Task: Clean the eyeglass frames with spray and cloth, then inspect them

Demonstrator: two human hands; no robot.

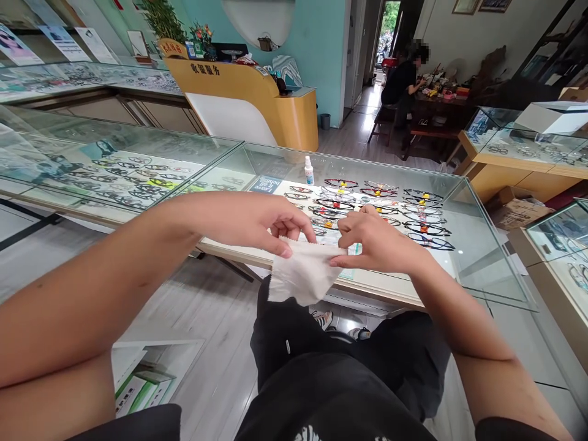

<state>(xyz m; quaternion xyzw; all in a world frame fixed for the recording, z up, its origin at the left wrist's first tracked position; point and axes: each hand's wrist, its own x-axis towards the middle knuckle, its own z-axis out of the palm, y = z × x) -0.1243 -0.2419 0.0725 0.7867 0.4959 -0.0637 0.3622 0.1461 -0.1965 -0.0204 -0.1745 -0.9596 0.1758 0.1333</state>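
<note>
A thin white cloth (303,275) hangs between my two hands, over my lap at the front edge of the glass display case (257,257). My left hand (280,226) pinches its upper left corner between thumb and fingers. On the other side, my right hand (367,242) grips the upper right corner, thumb pressed against the curled fingers. Behind the hands, rows of eyeglasses (425,228) lie inside the case. A white spray bottle (309,171) stands upright just beyond them, near a blue card (267,185).
More eyeglasses (158,182) fill the case to the left. A yellow counter (294,119) stands behind. At the far right, a person in black (397,86) sits at a cluttered table. A cardboard box (517,207) rests on the floor at right; a white shelf (179,355) holds boxes at lower left.
</note>
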